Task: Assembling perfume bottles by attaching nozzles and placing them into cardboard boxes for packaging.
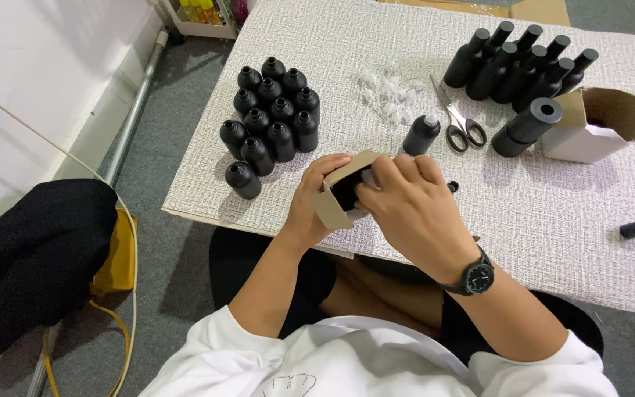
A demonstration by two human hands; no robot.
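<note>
While the left hand (310,202) is gripping a small brown cardboard box (341,197) from behind, fingers curled around it, the right hand (406,206) is closing over its open front (a black bottle (347,187) is showing inside). The box is hovering over the table's (553,220) near edge, just beside a cluster of capless black bottles (273,110).

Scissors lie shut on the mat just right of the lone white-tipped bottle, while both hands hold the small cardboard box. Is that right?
Not quite. The scissors lie open, blades apart, as the head view shows. The rest holds: they are just right of the white-tipped bottle, and the left hand and right hand hold the small cardboard box.
</note>
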